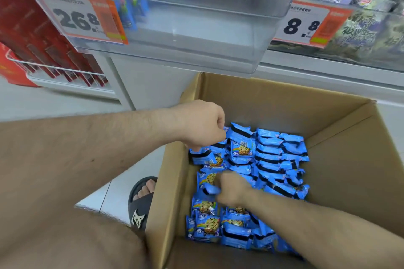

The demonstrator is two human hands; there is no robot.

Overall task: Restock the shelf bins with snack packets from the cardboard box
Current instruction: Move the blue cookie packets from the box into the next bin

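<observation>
Low in the frame, we are reaching our right hand [231, 190] into the box [341, 159], fingers curled around a blue packet [211, 189] to lift it from the pile. At centre, our left hand [201, 125] is curling over more packets [240, 148]; whether it is gripping one, we cannot tell. Up top, the clear bin [196, 28] is sitting mostly unfilled, waiting for stock.

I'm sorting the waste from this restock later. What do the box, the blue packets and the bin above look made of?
Cardboard box: brown corrugated card, matte, with folded flaps and creases. Blue snack packets: thin glossy plastic film, probably, crinkled with crimped ends. Shelf bin: clear rigid plastic, smooth and slightly frosted; the packets inside show through its wall.
</observation>
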